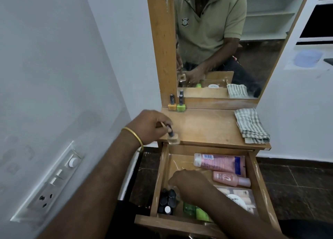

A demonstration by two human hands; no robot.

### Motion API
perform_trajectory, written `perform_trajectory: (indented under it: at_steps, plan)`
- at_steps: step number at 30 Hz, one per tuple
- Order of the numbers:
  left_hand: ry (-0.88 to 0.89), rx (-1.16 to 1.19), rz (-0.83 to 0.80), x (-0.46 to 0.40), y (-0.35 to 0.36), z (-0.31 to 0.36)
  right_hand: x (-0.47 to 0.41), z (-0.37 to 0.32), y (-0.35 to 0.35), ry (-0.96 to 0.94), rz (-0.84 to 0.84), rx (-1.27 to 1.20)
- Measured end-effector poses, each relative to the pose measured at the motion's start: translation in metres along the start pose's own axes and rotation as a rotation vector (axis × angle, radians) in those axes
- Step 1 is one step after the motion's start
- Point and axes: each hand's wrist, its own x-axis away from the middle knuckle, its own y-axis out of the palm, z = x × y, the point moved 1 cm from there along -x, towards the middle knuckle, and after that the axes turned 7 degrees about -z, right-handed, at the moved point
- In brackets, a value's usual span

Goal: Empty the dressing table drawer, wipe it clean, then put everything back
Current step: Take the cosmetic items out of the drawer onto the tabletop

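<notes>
— While the left hand (151,125) pinches the dark cap of a tan nail polish bottle (173,138) at the near left corner of the tabletop (207,129), how many bottles stand beyond it?
— Two, a yellow bottle (172,104) and a green bottle (181,105), touching, by the mirror.
— And the right hand (189,184)?
— It reaches into the open drawer (163,168), fingers curled down; whether they hold anything I cannot tell. Left of it sits a cluster of dark-capped bottles (167,201); right of it lie two pink tubes (219,163), and under its wrist one green bottle.
— Cloths?
— One folded checked cloth (251,125), far right on the tabletop.
</notes>
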Motion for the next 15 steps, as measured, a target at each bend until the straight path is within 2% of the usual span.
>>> perform_trajectory:
  at_steps: [3, 9, 12, 15]
  plan:
    - [-0.041, -0.007, 0.093, -0.029, -0.014, -0.005, -0.004, 0.000, -0.001, 0.000, -0.028, 0.028]
    - [-0.139, -0.080, 0.151, -0.080, -0.007, -0.021, -0.004, 0.009, -0.002, 0.049, 0.009, -0.063]
    - [-0.179, -0.110, 0.124, -0.094, -0.002, -0.025, 0.003, 0.020, -0.009, 0.099, 0.113, -0.324]
    - [-0.197, -0.125, 0.103, -0.102, 0.002, -0.030, 0.013, 0.033, -0.026, 0.069, 0.297, -0.671]
